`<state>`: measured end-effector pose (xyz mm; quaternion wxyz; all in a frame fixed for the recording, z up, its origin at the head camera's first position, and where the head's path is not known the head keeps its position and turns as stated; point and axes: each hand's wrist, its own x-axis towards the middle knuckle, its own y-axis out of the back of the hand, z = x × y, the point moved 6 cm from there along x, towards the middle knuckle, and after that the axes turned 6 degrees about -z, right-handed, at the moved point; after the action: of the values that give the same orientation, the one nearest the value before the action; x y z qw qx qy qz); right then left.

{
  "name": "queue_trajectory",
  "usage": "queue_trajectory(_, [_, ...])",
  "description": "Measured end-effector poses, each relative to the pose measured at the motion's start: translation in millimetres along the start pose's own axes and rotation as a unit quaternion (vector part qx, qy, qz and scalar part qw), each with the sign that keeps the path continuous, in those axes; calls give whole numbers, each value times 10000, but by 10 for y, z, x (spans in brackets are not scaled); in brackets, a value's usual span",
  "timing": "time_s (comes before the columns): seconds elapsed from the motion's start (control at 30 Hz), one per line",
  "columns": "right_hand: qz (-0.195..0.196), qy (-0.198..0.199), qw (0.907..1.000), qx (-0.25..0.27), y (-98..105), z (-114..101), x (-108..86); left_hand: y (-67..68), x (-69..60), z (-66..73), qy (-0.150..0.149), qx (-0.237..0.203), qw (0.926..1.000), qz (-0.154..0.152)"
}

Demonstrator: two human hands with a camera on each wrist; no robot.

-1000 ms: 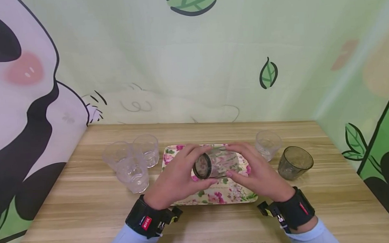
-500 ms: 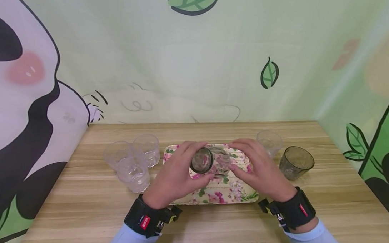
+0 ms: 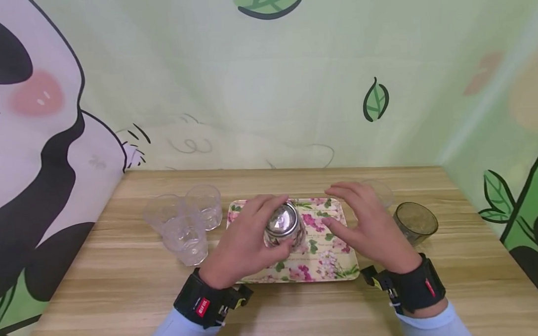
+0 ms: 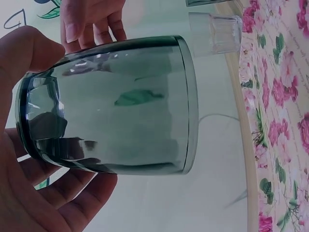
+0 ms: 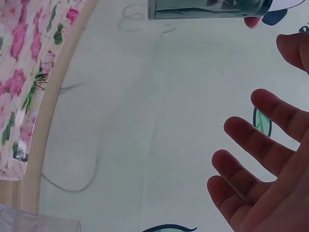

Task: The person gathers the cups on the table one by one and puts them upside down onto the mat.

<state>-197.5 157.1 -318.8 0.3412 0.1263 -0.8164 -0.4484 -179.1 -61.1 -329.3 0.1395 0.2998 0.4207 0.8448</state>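
Observation:
In the head view my left hand (image 3: pixel 247 240) grips a grey-tinted glass tumbler (image 3: pixel 282 222) between thumb and fingers. The tumbler is bottom up, its base facing me, above the left part of a floral tray (image 3: pixel 314 258). From the left wrist, the tinted tumbler (image 4: pixel 120 104) shows its thick base near the thumb and its rim towards the tray, apart from it. My right hand (image 3: pixel 366 224) is off the tumbler, over the tray's right side, fingers spread and holding nothing. The right wrist view shows those loose fingers (image 5: pixel 260 150) with a gap to the tumbler.
Clear tumblers (image 3: pixel 203 207) stand in a group on the wooden table (image 3: pixel 121 272), left of the tray. To the right, a second grey-tinted tumbler (image 3: pixel 415 223) stands upright near my right wrist. Behind my right hand, another clear tumbler (image 3: pixel 382 191) is partly hidden. A printed cloth (image 3: pixel 266 89) hangs behind.
The tumbler has turned from lying sideways between both hands to bottom up in my left hand. My right hand has let go and moved right. The left hand has barely shifted.

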Motion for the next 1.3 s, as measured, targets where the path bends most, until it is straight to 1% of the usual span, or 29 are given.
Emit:
queue_trajectory(0.1, [-78, -25, 9999, -73, -2, 9, 1, -1, -10, 9, -3, 39, 10000, 15])
queue_trajectory(0.3, [-385, -125, 9984, -397, -23, 50, -6, 11, -7, 19, -65, 97, 9998, 147])
queue_trajectory(0.4, [-450, -216, 9976, -486, 7, 69, -22, -8, 12, 19, -16, 40, 10000, 71])
queue_trajectory(0.57, [-448, -270, 9974, -496, 46, 85, -65, -53, 11, 20, 150, -65, 9997, -175])
queue_trajectory(0.7, [-509, -250, 9972, -478, 30, 72, -72, -57, -8, 24, 169, 10, 9996, -230])
queue_trajectory(0.8, [-567, -249, 9968, -507, -5, 62, -57, -45, -22, 13, 148, 116, 9996, -203])
queue_trajectory(0.93, [-586, -186, 9966, -548, -46, 51, -32, 9, -38, -18, 81, 291, 9995, -46])
queue_trajectory(1.0, [-592, -198, 9965, -560, -54, 53, -40, 31, -42, -32, 25, 332, 9994, 27])
queue_trajectory(1.07, [-579, -220, 9963, -593, -48, 57, -55, 38, -43, -46, 31, 342, 9994, 51])
queue_trajectory(1.17, [-568, -261, 9963, -592, -44, 62, -67, 44, -50, -68, 109, 261, 9996, 16])
queue_trajectory(1.3, [-544, -217, 9967, -557, -42, 47, -55, 63, -62, -99, 276, 239, 9993, 25])
